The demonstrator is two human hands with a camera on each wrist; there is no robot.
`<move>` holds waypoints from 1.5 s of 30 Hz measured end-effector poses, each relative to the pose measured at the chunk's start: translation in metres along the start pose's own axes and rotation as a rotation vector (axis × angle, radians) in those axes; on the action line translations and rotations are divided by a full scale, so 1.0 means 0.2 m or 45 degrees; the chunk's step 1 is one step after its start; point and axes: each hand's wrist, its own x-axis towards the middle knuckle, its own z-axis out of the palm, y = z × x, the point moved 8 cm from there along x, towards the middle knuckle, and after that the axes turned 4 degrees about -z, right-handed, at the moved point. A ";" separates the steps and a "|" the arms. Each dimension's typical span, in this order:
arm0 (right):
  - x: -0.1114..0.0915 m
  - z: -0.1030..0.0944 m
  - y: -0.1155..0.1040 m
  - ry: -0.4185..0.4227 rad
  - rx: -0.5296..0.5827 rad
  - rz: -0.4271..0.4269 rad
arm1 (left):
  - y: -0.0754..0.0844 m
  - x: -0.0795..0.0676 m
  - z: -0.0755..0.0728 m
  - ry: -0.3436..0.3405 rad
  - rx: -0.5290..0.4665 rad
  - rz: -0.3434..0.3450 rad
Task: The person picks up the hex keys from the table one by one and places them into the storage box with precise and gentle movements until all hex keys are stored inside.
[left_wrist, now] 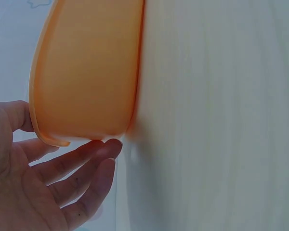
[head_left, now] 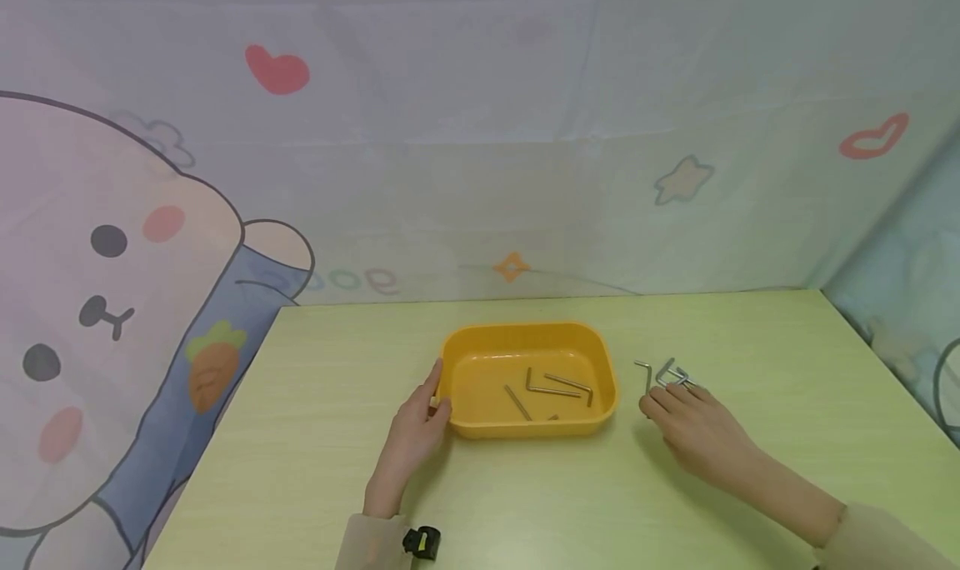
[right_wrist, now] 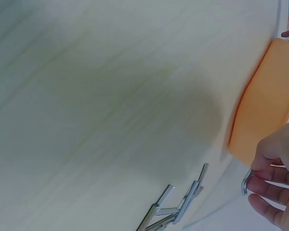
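My left hand (head_left: pixel 416 424) holds the left end of a yellow plastic tray (head_left: pixel 525 430). In the left wrist view, its thumb is at the tray's rim (left_wrist: pixel 34 91) and the other fingers lie along the outside of the end wall. My right hand (head_left: pixel 701 437), to the right of the tray, pinches an L-shaped hex key (right_wrist: pixel 245 183) between thumb and fingers. The bent end sticks out; the rest is hidden by the fingers. Just beyond that hand, a small pile of metal hex keys (head_left: pixel 665 370) lies on the table. Inside the tray are several more hex keys (head_left: pixel 555 392).
The pale wooden table (head_left: pixel 337 362) ends at a printed cloth backdrop (head_left: pixel 480 178) with hearts and a bear-like figure. A black device (head_left: pixel 422 542) is strapped at the left sleeve. At the far right edge hangs a dark cable (head_left: pixel 941 382).
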 end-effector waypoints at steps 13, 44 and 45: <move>0.14 -0.03 -0.06 -0.035 -0.020 -0.055 | 0.00 0.00 0.01 -0.007 -0.008 0.006; 0.45 -0.01 -0.13 0.121 0.111 0.026 | 0.01 0.00 0.01 0.006 0.016 0.030; 0.45 0.00 -0.13 0.116 0.122 0.031 | 0.01 0.00 0.01 0.005 0.014 0.031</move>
